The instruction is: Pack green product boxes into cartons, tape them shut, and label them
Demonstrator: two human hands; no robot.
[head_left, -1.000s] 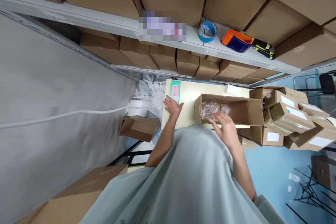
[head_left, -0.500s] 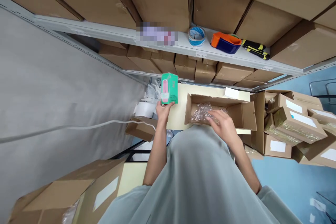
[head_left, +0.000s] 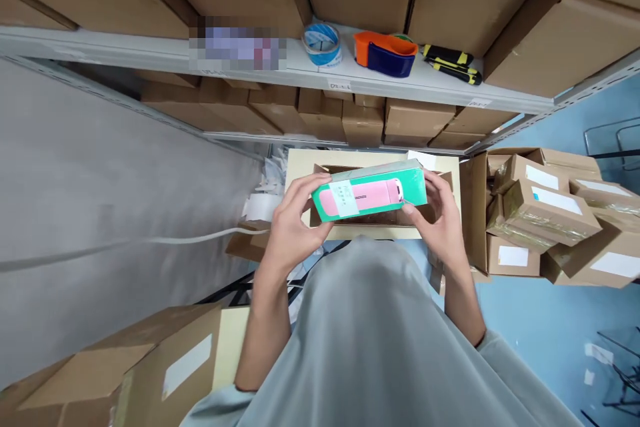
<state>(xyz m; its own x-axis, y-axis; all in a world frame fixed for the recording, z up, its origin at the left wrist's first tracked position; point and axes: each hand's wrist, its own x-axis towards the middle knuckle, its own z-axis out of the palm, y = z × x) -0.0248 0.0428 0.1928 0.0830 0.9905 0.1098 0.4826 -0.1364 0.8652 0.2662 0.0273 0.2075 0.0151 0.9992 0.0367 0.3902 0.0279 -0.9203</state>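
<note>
A green product box (head_left: 413, 187) with a pink device pictured on it lies lengthwise between my two hands, slightly tilted. My left hand (head_left: 295, 220) grips its left end, thumb below and fingers along the top. At the other end, my right hand (head_left: 443, 220) pinches the box with the thumb in front and fingers behind. Right beneath it stands an open cardboard box (head_left: 320, 170), mostly covered by the green box and my hands. The bubble wrap inside it is hidden from this angle.
The cardboard box rests on a cream table (head_left: 300, 159). On the shelf above are a blue tape roll (head_left: 323, 45), an orange-and-blue tape dispenser (head_left: 385, 55) and yellow-black cutters (head_left: 453, 65). Taped cartons (head_left: 550, 213) fill a large box at right. A white cable (head_left: 200, 238) crosses at left.
The green box has moved right, from upright in my left hand to lengthwise above the cardboard box. My right hand has left the bubble wrap and taken hold of its right end.
</note>
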